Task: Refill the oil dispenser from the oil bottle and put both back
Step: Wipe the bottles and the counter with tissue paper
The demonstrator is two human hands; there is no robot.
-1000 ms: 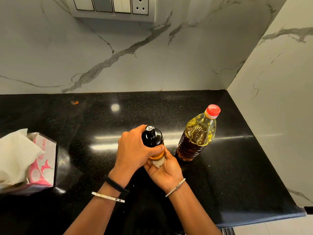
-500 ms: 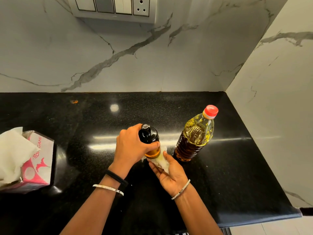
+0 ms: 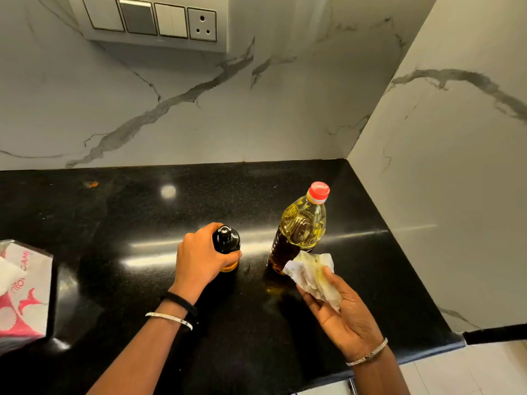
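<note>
The oil dispenser, a small bottle with a black top and yellow oil inside, stands upright on the black counter. My left hand grips it from the left side. To its right stands the clear oil bottle with a red cap, upright and capped. My right hand is palm up in front of that bottle and pinches a crumpled, oil-stained white tissue under the thumb.
A pink and white tissue box sits at the counter's left edge. Marble walls close the back and right sides, and a switch panel is on the back wall. A small oil smear lies by the bottle's base.
My right hand has pulled away from the dispenser to the right, taking the tissue with it. My left hand keeps its grip on the dispenser, which stays standing on the counter.
</note>
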